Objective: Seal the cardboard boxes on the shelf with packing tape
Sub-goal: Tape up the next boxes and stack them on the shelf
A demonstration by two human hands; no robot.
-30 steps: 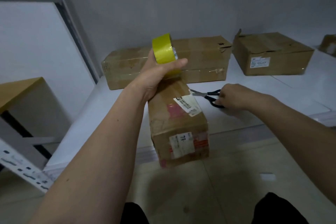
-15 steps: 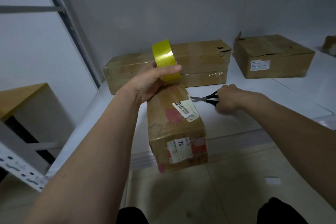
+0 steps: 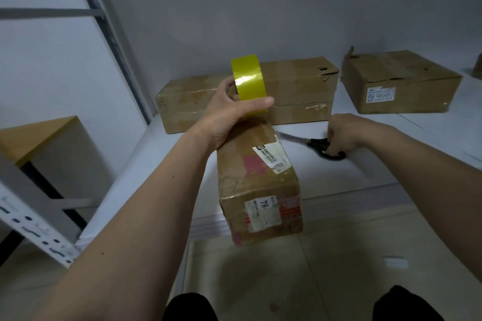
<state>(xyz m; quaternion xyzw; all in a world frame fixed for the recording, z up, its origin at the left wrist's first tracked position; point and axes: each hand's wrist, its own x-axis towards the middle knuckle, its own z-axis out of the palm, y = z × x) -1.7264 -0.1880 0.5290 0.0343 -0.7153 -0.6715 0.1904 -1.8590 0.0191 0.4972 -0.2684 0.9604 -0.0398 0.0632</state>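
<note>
A roll of yellow packing tape (image 3: 247, 78) is gripped by the left hand (image 3: 229, 114), with the thumb laid across the lower front of the roll and the fingers curled behind it. The roll is held upright at the far end of a long narrow cardboard box (image 3: 257, 177), whose near end juts out past the front edge of the white shelf (image 3: 365, 172). White printed labels and a pink mark are seen on the top and near end of this box.

The right hand (image 3: 344, 133) is closed over the black handles of a pair of scissors (image 3: 317, 144), which lie on the shelf just right of the narrow box, blades pointed toward it.

A larger long box (image 3: 294, 94) is set along the back of the shelf against the grey wall, its right corner torn. A squarer box (image 3: 399, 81) with a white label is placed to the right of it, apart from it. At the left, a perforated metal upright (image 3: 31, 227) and a wooden-topped surface (image 3: 36, 135) are seen. A tiled floor (image 3: 287, 281) lies below the shelf.
</note>
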